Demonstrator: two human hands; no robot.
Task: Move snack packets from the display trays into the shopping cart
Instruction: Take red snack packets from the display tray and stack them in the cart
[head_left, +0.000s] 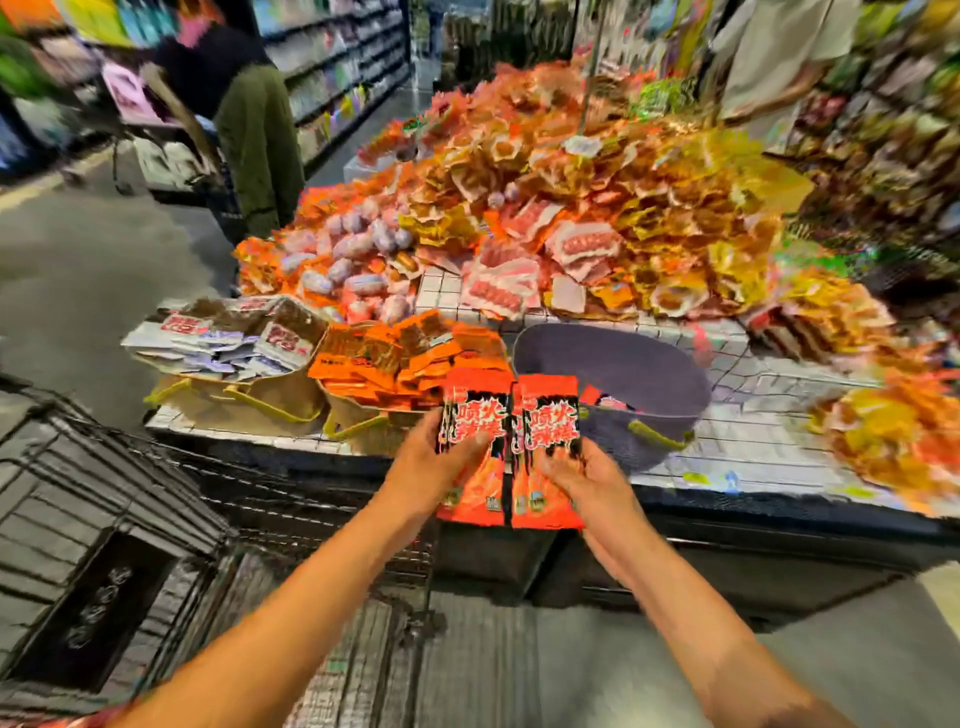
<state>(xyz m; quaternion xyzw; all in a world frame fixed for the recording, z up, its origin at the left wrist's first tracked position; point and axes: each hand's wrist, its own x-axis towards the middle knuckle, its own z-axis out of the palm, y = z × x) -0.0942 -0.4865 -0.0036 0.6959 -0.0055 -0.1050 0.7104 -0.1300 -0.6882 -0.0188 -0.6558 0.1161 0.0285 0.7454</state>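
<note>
While the left hand (447, 457) grips one red packet (475, 410), the right hand (587, 480) grips another (548, 415).

The left red packet (475, 410) and the right red packet (551, 410) each carry large white characters on black: 喷火 above, 辣 and one more character below (that lower row is partly covered). Red labels on the white packets (283, 340) and pale marks on the shopping cart panel (98, 608) are too blurred to read.
</note>
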